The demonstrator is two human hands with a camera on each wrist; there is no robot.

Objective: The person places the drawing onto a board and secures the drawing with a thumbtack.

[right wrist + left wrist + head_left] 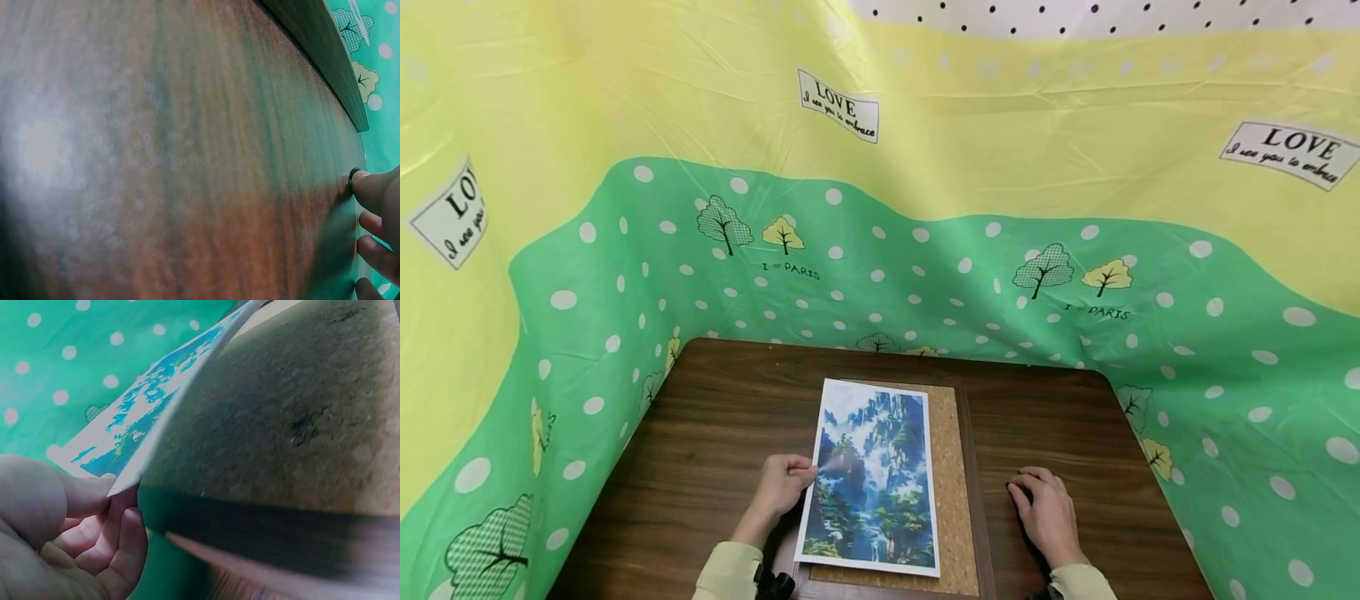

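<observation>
A printed landscape picture point(872, 475) with a white border, showing blue mountains, waterfalls and trees, lies over a cork board point(951, 492). My left hand point(786, 483) pinches the picture's left edge between thumb and fingers. In the left wrist view that left hand point(75, 531) grips the edge of the print point(150, 412), which is tilted up off the cork surface point(281, 412). My right hand point(1047, 512) rests on the table to the right of the board, fingers loosely bent and holding nothing. Only some fingers point(375, 194) of it show in the right wrist view.
The dark wood-grain table point(722, 400) has rounded far corners. A green and yellow patterned curtain point(865, 267) hangs around its back and sides. The cork board has a dark frame strip point(976, 483) along its right side. Dark straps point(772, 581) sit at both wrists.
</observation>
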